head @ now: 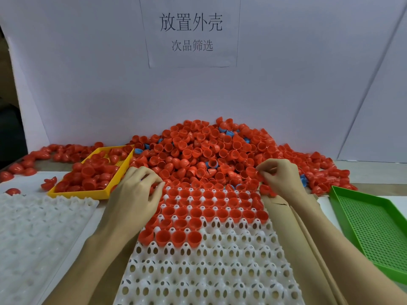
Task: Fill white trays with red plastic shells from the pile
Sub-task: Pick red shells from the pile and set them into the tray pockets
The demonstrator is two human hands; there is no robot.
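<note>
A big pile of red plastic shells (204,150) lies against the back wall, with a few blue ones mixed in. A white tray (204,271) stretches from the pile toward me; its far rows hold red shells (198,212), its near rows are bare pockets. My left hand (136,194) rests at the tray's far left corner, fingers curled over shells at the pile's edge. At the far right corner my right hand (279,177) pinches a red shell (256,172) between thumb and fingertips.
A yellow tray (88,192) with red shells sits at the left. A second white tray (33,234) lies at the near left. A green perforated tray (374,227) stands at the right. Brown cardboard (308,238) lies under my right forearm. Loose shells lie scattered along the back.
</note>
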